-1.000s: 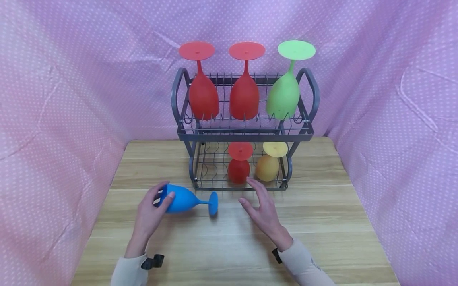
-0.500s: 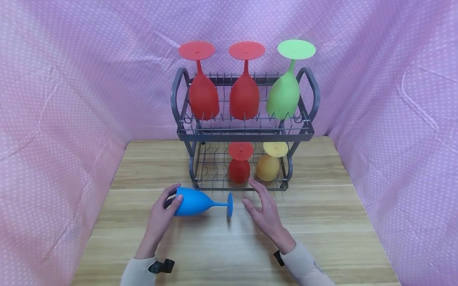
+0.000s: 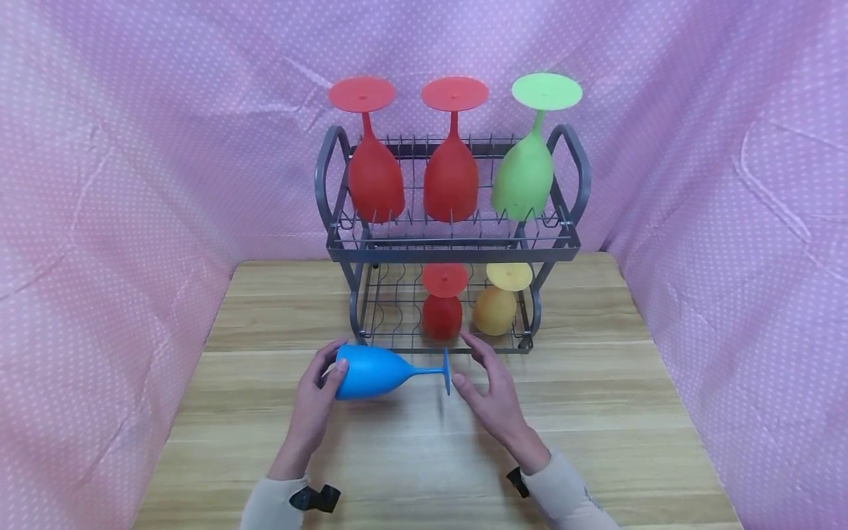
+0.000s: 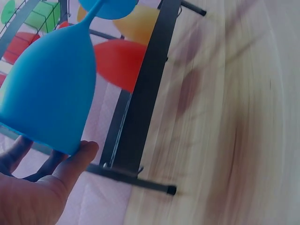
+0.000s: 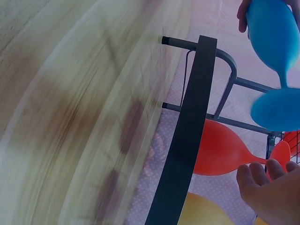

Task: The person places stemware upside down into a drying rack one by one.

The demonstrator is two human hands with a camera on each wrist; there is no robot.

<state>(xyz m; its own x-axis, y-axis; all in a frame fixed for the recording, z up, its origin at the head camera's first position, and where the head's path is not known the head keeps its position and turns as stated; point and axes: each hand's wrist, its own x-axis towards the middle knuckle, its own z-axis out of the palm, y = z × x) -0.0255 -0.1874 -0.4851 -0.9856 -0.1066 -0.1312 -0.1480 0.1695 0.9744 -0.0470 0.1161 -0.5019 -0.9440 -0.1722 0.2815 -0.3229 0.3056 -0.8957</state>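
Observation:
A blue plastic wine glass (image 3: 372,372) lies sideways in the air over the table, its foot pointing right. My left hand (image 3: 316,401) grips it at the rim end, thumb on the near side of the bowl; the left wrist view shows the fingers (image 4: 77,161) at the edge of the blue bowl (image 4: 51,84). My right hand (image 3: 493,397) holds nothing, its thumb and fingers spread right beside the glass's foot. In the right wrist view the blue foot (image 5: 281,110) hangs a little beyond the right hand's fingers (image 5: 248,180).
A two-tier dark wire rack (image 3: 453,255) stands at the back of the wooden table (image 3: 596,412). Upside down on top are two red glasses (image 3: 376,180) and a green one (image 3: 523,177). Below are a red glass (image 3: 442,318) and a yellow one (image 3: 495,311). Pink dotted cloth (image 3: 132,184) surrounds the table.
My left hand has carried the blue wine glass to the right, bringing its foot close to my right hand. The right hand has barely moved.

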